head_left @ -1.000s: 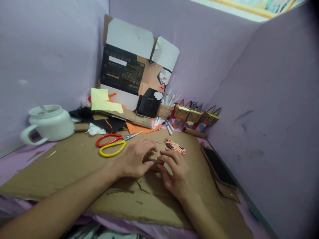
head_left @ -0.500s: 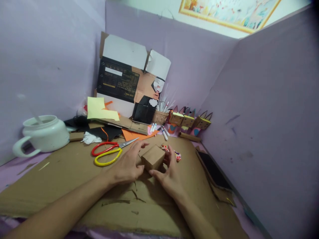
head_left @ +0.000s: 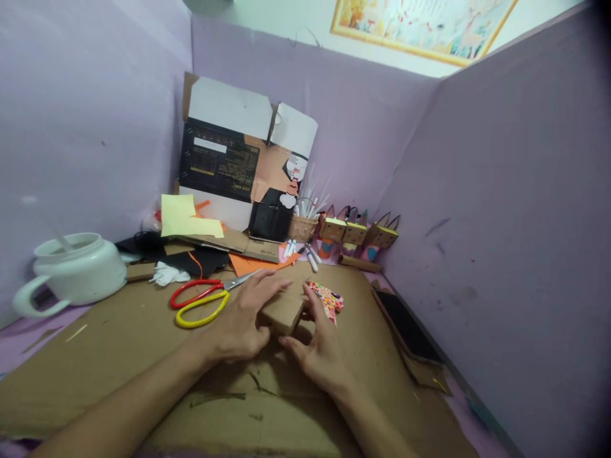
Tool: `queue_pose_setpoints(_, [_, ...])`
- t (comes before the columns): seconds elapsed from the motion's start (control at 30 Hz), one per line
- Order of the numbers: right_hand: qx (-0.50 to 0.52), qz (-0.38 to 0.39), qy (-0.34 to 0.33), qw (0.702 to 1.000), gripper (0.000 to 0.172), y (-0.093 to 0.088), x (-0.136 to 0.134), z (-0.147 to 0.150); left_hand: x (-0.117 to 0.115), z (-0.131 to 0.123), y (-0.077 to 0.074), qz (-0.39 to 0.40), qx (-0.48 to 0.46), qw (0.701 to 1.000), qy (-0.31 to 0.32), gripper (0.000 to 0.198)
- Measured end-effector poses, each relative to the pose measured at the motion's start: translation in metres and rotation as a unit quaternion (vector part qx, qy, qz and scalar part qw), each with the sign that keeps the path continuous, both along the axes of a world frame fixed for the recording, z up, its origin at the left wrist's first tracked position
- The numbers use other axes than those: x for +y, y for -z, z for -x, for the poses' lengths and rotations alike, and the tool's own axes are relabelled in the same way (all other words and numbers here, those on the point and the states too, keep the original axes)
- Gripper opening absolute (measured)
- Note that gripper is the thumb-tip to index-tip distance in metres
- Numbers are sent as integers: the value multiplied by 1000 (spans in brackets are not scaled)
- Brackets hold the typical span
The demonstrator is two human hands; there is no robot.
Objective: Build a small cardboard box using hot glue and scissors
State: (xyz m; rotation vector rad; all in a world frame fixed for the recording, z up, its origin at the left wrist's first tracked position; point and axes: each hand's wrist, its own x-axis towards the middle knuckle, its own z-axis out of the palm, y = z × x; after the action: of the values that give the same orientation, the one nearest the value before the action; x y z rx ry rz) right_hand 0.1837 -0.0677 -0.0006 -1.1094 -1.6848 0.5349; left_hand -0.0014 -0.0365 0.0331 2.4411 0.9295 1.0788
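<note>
A small brown cardboard box (head_left: 285, 312) sits between my two hands over the cardboard sheet (head_left: 382, 394). My left hand (head_left: 245, 315) grips its left side, with fingers reaching over the top and the thumb low at the near edge. On the other side, my right hand (head_left: 321, 346) holds the box between thumb and fingers. Scissors (head_left: 203, 302) with one red and one yellow handle lie left of my left hand, blades partly behind it. Just past my right fingers is a flower-patterned piece (head_left: 330, 300), partly covered.
A white mug-like pot (head_left: 81, 270) stands at the left. A flattened printed box (head_left: 224, 159) leans on the back wall, with yellow paper (head_left: 184, 219) before it. Markers (head_left: 312, 257), cardboard animal figures (head_left: 356, 232) and a dark phone-like slab (head_left: 408, 327) sit toward the right.
The box has tilted and shifted slightly down and left in view. My left fingers have moved further over its top. More of the flower-patterned piece shows. The whole view has shifted a little.
</note>
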Motion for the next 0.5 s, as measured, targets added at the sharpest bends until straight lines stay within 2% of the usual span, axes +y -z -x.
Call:
queue_pose_setpoints(0.07, [64,48,35,996,76,-2,1,2,1,-2,1,33,-53,998,-26,80])
queue_pose_setpoints(0.13, [110,59,79,989,68,-2,3,4,0,-7,6,120,-116,986,-26,84])
queue_pose_setpoints(0.23, [121,10,114,986,44,2,5,5,-1,-17,18,261,-174,947,62,84])
queue_pose_setpoints(0.3, [110,-7,90,990,32,4,6,6,-1,-24,26,270,-153,948,66,86])
queue_pose_setpoints(0.37, [105,-6,58,993,26,6,5,6,0,-28,31,258,-139,956,23,85])
queue_pose_setpoints(0.5, [76,-12,45,996,31,4,3,2,3,-30,33,209,-119,970,-36,71])
